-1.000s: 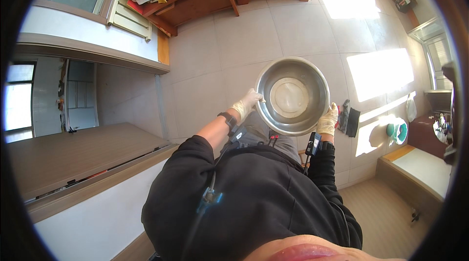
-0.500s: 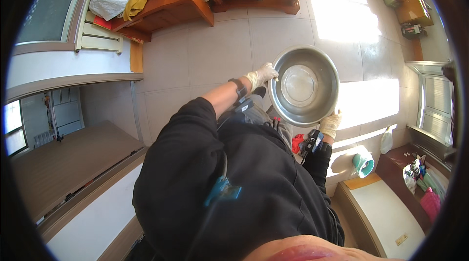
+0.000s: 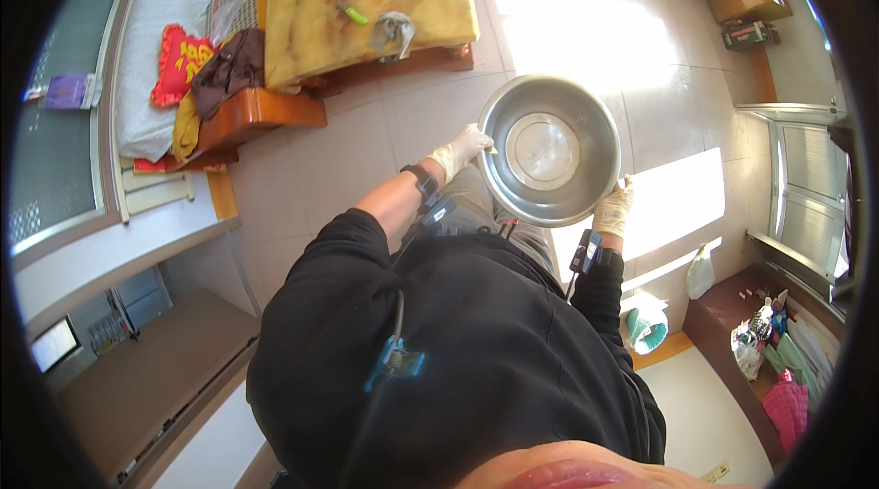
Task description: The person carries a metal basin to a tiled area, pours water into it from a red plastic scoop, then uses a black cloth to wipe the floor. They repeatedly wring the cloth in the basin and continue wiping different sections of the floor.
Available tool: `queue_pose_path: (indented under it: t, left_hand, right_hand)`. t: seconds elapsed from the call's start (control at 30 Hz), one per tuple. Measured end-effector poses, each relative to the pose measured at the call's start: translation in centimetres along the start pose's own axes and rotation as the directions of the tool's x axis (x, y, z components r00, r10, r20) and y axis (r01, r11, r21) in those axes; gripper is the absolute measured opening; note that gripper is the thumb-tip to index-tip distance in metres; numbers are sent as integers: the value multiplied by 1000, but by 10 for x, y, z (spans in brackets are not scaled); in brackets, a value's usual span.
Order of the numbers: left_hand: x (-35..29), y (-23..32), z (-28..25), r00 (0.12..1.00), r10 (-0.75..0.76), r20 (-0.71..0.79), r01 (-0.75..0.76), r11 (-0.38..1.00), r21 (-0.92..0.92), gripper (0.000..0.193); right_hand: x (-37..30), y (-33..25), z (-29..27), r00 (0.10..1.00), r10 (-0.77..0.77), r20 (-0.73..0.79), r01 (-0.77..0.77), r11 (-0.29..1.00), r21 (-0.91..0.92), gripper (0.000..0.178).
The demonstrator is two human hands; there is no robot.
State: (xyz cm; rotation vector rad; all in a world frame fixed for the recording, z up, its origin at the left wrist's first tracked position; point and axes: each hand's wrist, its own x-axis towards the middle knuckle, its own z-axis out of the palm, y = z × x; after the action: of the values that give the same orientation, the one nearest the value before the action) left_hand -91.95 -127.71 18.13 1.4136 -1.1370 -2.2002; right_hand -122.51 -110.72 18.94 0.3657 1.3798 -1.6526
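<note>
Likely for balance, the pale-gloved left hand (image 3: pixel 464 148) and right hand (image 3: pixel 613 210) grip opposite sides of a round silver-metal basin (image 3: pixel 591 155).

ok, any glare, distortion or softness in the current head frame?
Head view throughout: sun blows out patches of grey tiled floor; long maroon surface bends near the frame edge; small blue clip looks hazy; round silver metal basin reads fairly sharp.
</note>
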Motion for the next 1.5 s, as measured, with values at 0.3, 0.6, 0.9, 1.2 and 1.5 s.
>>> queue_pose_path:
  t: [0.3, 0.6, 0.9, 1.2, 1.5]
  left_hand:
    - [196, 131, 48, 999, 50, 18, -51, 998, 28, 17]
    - [387, 302, 64, 997, -37, 61, 32, 997, 76, 16]
    - [553, 474, 46, 994, -65, -89, 62, 998, -34, 34]
    - [693, 611, 2, 935, 89, -343, -130, 987, -98, 25]
    - [829, 768, -117, 873, 197, -445, -184, 980, 73, 12]
  right_hand:
    - [173, -141, 118, 994, 26, 104, -29, 999, 28, 61]
    - [342, -255, 253, 997, 27, 66, -32, 997, 76, 63]
    - [473, -353, 460, 991, -11, 131, 30, 990, -140, 69]
    - [714, -406, 644, 592, -403, 698, 757, -19, -653, 62]
    - [792, -431, 936, 952, 232, 197, -174, 946, -272, 62]
